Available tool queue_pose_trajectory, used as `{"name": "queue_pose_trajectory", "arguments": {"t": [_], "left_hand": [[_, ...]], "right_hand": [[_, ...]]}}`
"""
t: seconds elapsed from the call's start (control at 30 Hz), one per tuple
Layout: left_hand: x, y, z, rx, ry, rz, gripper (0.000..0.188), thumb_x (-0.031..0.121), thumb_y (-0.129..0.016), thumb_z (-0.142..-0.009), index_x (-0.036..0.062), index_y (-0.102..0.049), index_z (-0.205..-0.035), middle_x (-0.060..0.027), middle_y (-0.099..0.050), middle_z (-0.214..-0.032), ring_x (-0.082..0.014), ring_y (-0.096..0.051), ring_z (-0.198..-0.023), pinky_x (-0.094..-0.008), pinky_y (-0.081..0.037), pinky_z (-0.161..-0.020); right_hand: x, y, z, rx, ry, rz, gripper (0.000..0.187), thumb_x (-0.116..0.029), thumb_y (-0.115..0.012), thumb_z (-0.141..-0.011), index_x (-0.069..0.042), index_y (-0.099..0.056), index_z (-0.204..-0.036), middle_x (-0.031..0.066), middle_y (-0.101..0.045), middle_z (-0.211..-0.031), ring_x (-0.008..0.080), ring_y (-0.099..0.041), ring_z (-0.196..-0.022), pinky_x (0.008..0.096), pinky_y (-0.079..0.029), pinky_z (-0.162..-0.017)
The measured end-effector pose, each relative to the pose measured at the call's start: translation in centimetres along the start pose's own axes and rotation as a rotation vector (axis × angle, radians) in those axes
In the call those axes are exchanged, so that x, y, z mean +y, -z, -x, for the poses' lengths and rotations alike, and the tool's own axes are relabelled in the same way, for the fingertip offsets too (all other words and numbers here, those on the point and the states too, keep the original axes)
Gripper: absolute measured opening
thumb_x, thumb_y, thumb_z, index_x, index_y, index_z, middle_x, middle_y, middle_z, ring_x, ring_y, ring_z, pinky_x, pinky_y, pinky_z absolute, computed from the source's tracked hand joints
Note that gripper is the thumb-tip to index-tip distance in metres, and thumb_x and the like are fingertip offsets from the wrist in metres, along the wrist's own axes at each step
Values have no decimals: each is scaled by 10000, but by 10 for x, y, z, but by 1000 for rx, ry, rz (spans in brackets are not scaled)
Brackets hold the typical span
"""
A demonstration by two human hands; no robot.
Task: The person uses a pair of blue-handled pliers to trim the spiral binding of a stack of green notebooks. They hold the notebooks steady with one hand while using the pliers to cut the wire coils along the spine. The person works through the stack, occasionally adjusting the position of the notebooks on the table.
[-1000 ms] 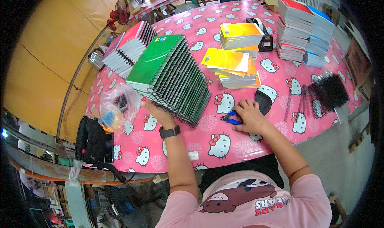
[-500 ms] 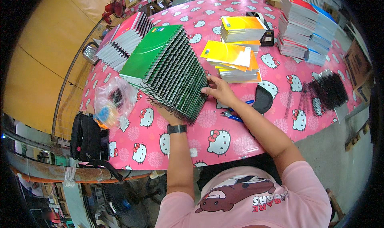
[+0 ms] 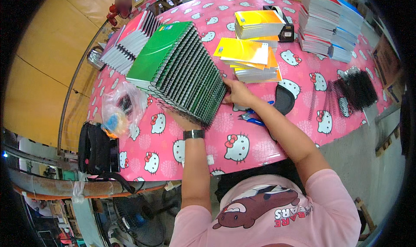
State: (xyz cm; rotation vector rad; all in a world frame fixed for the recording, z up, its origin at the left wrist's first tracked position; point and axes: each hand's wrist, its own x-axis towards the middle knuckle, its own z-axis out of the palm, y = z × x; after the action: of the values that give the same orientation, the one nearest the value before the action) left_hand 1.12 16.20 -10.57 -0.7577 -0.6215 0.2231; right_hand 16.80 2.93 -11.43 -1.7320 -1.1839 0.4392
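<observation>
My parted right fingers [image 3: 229,84] touch the green notebook stack [image 3: 187,74] on its right, and I cannot tell whether my left hand [image 3: 184,121], half-hidden at its near side, grips.

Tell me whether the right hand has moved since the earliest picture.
Yes: the right hand went from the pliers, leftward and forward, to the green notebooks.

A black bag [image 3: 92,151] sits at the left edge of the pink table [image 3: 260,160], just beside a clear plastic bag [image 3: 136,99]. A black fan [image 3: 134,221] shows below; a yellow sheet [image 3: 41,69] hangs beyond a metal rail [image 3: 70,93].
</observation>
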Motion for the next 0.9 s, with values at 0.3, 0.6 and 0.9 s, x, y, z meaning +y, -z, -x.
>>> {"name": "queue_pose_trajectory", "arguments": {"t": [0.3,0.6,0.9], "left_hand": [[-7,15,-9,348,-529,-1698,811,662,-184,-860,36,-360,-1344,-147,-407,-1344,-345,-436,-1166,-460,-343,-998],[22,5,-4,196,-178,-1155,697,578,-281,-879,114,-283,-1400,-95,-275,-1443,-290,-282,-1296,-465,-228,-1053],[7,-6,-4,347,-268,-840,578,449,-238,-912,21,-478,-1216,-133,-530,-1173,-284,-513,-1030,-398,-408,-914]], "right_hand": [[-11,16,-23,-62,-7,220,612,-92,-830,-474,-14,-525,-998,184,-637,-888,329,-620,-854,386,-493,-745],[-8,16,-30,-74,55,268,501,-21,-782,-478,-25,-595,-943,145,-659,-837,282,-645,-768,365,-515,-684],[-19,22,-6,-96,-14,342,575,-92,-784,-562,-26,-529,-1073,170,-631,-917,333,-609,-876,404,-482,-765]]}}
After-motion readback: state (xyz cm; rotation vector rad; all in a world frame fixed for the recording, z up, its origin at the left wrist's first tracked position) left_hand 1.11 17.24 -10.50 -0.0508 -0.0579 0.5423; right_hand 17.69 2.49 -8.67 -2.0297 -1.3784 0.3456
